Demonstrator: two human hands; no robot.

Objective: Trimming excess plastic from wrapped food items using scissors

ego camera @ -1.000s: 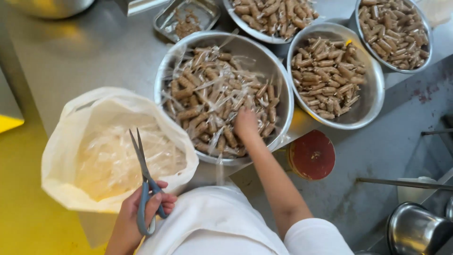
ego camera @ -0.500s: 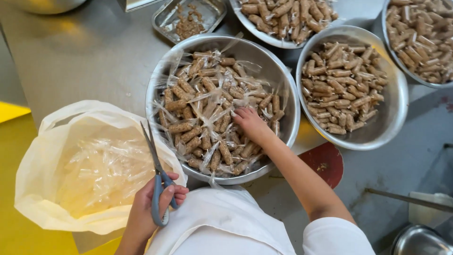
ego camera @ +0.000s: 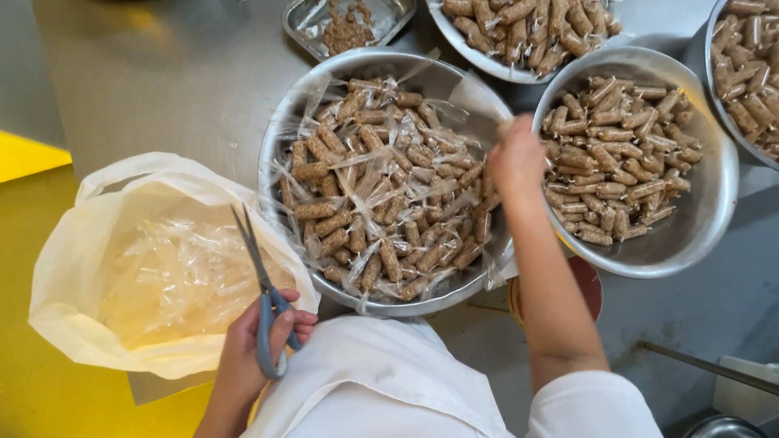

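My left hand [ego camera: 247,353] grips the blue handles of a pair of scissors [ego camera: 258,272], whose blades point up over a white plastic bag [ego camera: 81,324] full of clear wrappers [ego camera: 178,276]. A large steel bowl [ego camera: 276,138] in front of me holds several brown sticks in clear wrapping [ego camera: 381,203]. My right hand [ego camera: 515,158] is blurred at that bowl's right rim, fingers curled, beside a second steel bowl [ego camera: 714,203] of bare brown sticks [ego camera: 617,162]. What the right hand holds is hidden.
More bowls of bare sticks stand at the top [ego camera: 519,32] and far right [ego camera: 746,81]. A small steel tray [ego camera: 349,24] with crumbs sits at the back on the steel table [ego camera: 162,81]. A red round lid [ego camera: 588,284] lies below the bowls. Yellow floor [ego camera: 32,154] at left.
My right hand has left the middle of the wrapped-stick bowl and moved up and right to its rim, near the neighbouring bowl. The left hand still holds the scissors by the bag.
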